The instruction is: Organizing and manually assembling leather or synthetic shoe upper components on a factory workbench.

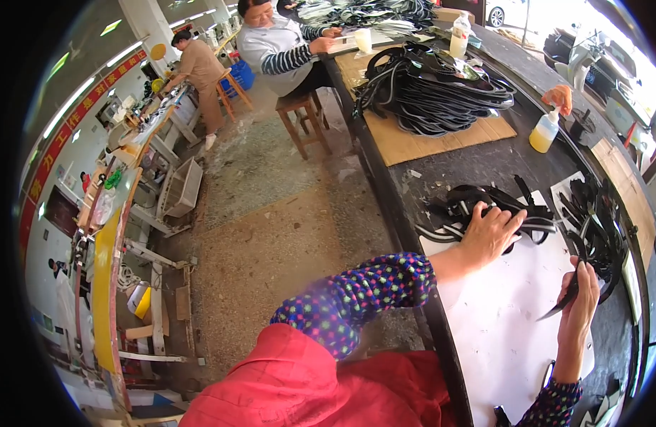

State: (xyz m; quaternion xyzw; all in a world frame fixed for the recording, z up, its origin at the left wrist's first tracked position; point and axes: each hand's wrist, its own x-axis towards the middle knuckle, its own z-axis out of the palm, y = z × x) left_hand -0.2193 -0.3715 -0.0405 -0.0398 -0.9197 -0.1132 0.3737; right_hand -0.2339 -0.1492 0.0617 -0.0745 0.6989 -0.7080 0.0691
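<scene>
My left hand point(488, 235) reaches over a small heap of black strips with pale edges point(467, 199), its fingers curled down onto them. Closed around one dark, curved black strip point(571, 293) is my right hand point(580, 288); the strip's pointed end hangs below the fingers. That hand is close to a second tangle of black strips point(604, 235) on the right. Beneath both hands lies a white sheet point(502, 320) on the dark workbench point(484, 165).
A large bundle of black strips point(442, 99) rests on cardboard point(442, 146) farther up the bench. A bottle of yellow liquid point(543, 134) stands at the far right, with an orange-gloved hand point(558, 98) behind it. A co-worker point(282, 46) sits beyond, near a wooden stool point(303, 124).
</scene>
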